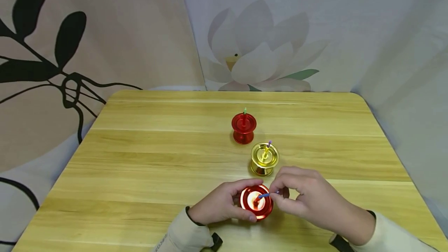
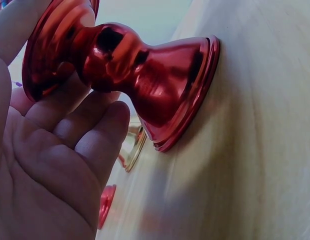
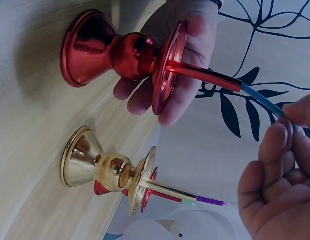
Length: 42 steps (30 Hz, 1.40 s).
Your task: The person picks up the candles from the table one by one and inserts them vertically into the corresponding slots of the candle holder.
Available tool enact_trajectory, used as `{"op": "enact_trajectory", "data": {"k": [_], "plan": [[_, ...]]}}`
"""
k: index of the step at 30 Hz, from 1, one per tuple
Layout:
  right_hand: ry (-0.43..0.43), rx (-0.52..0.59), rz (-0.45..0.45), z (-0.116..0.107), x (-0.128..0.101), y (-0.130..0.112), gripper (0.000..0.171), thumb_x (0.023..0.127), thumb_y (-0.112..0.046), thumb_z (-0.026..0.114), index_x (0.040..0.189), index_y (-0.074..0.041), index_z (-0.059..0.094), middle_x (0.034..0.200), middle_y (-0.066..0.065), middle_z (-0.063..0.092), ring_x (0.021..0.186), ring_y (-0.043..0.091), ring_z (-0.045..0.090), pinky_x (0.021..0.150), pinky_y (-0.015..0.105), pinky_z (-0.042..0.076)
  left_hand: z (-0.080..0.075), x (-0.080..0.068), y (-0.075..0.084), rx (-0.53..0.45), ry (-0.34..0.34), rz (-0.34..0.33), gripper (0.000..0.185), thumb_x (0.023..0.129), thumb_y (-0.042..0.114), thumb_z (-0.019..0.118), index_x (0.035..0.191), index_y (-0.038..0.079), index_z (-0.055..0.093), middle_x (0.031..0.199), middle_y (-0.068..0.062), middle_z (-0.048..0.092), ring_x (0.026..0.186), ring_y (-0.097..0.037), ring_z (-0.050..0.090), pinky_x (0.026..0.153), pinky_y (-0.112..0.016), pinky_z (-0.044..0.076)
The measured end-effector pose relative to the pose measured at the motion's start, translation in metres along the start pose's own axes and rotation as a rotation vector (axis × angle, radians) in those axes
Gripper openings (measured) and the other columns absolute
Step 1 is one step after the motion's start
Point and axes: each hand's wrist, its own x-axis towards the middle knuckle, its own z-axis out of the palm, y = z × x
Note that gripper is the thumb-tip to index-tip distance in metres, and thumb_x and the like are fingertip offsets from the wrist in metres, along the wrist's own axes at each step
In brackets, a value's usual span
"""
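Note:
In the head view, my left hand [image 1: 229, 202] grips a shiny red candlestick [image 1: 268, 210] by its dish, thumb on the near side and fingers on the far side. The left wrist view shows its waisted stem and flared base [image 2: 167, 82]. My right hand [image 1: 308, 195] pinches a thin blue candle [image 3: 262, 100] between thumb and fingertips. The candle's lower end meets the tip of the candlestick's upright red tube [image 3: 207, 77], at a slight angle to it. How deep it sits inside the tube I cannot tell.
Just beyond my hands stands a gold candlestick [image 1: 258, 162] holding a purple candle [image 1: 269, 143]. Farther back is another red candlestick [image 1: 243, 135] with a green candle [image 1: 245, 110]. All are on a wooden table [image 1: 147, 158], with a printed curtain [image 1: 140, 30] behind.

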Motion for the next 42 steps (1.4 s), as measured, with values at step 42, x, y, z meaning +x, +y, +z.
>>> {"op": "enact_trajectory", "data": {"k": [42], "plan": [[0.010,0.054,0.007,0.0065,0.0007,-0.0024,0.025,0.081,-0.012,0.085,0.101,-0.021,0.073,0.095,-0.012,0.069,0.076,0.001,0.056,0.065,0.009,0.047,-0.0010,0.0003,-0.0026,-0.043,-0.009,0.025,0.079,0.081,0.005,0.084,0.149,0.024,0.048,0.133,0.001,0.063,0.118,-0.014,0.061,0.096,-0.029,0.054]]}}
